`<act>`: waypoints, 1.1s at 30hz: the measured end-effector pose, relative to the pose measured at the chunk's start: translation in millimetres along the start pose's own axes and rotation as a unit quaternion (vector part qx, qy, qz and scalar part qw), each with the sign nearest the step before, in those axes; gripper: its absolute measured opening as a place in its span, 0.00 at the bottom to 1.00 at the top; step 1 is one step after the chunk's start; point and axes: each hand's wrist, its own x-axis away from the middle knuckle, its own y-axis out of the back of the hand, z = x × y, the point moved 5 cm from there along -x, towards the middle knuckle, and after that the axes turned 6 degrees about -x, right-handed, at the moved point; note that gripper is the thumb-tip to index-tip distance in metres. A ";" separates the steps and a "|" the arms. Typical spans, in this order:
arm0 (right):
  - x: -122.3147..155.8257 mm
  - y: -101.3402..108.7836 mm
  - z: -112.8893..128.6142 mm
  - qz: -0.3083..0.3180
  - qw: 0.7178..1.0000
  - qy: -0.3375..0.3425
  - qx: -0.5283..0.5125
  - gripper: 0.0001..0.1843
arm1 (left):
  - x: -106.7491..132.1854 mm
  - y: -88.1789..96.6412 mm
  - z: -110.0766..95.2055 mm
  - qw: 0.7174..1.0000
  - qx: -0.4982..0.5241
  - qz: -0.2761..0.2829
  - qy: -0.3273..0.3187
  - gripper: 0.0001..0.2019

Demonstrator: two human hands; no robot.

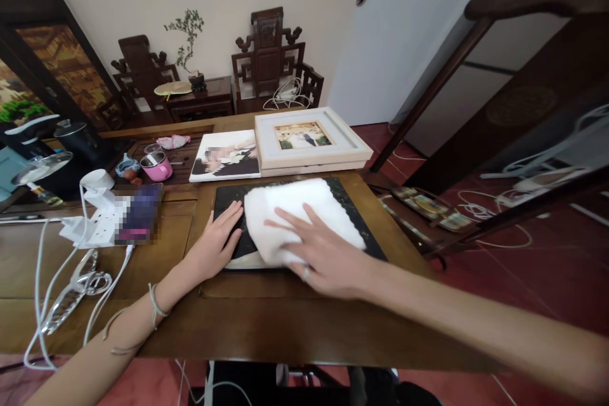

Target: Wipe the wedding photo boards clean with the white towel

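Note:
A thick white cloth [337, 203] with a wavy edge is spread over a dark, flat panel [226, 196] on the wooden table. My right hand [328, 257], a ring on one finger, presses on the cloth from above. Its upper fingers are splayed across the cloth; the lower ones lie at its near edge, slightly blurred. My left hand [219, 244] rests on the panel's left edge, fingers stretched out and holding nothing. The cloth hides most of the panel's middle, and a pale strip shows along its near edge.
Behind the panel lie a framed wedding picture [314, 149] and a white-edged photo panel [226, 168]. To the left are a pink mug [157, 167], a white power strip [102, 219], a clear hair claw [71, 295] and white cables. The wooden table's [295, 330] front edge is close.

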 end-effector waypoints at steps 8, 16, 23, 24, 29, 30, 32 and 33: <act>44.3 -3.3 35.6 0.033 0.996 0.030 -0.071 0.12 | 0.6 -0.9 2.2 1.000 0.016 -0.018 -0.001 0.22; -36.1 8.9 -24.7 -0.043 0.996 -0.082 0.006 0.19 | -0.7 7.0 8.0 0.988 0.125 -0.090 0.007 0.22; -47.2 -5.6 21.0 0.035 0.996 0.072 -0.024 0.16 | 0.3 24.0 13.4 0.959 0.203 -0.197 0.012 0.24; -39.5 -6.5 27.2 0.046 0.993 0.101 -0.039 0.17 | 0.5 24.1 13.7 0.960 0.196 -0.201 0.014 0.24; 10.1 -1.9 28.5 0.060 0.982 0.146 -0.101 0.20 | -0.4 13.5 12.2 0.982 0.116 -0.145 0.021 0.25; 17.5 0.4 22.4 0.050 0.984 0.134 -0.102 0.19 | -0.9 9.5 11.5 0.988 0.094 -0.118 0.020 0.26; 26.0 5.3 6.1 0.020 0.991 0.097 -0.091 0.15 | -1.2 2.7 10.7 0.995 0.056 -0.075 0.016 0.25; 26.5 7.8 -3.6 0.001 0.994 0.070 -0.081 0.13 | -1.3 0.7 10.5 0.997 0.043 -0.064 0.013 0.25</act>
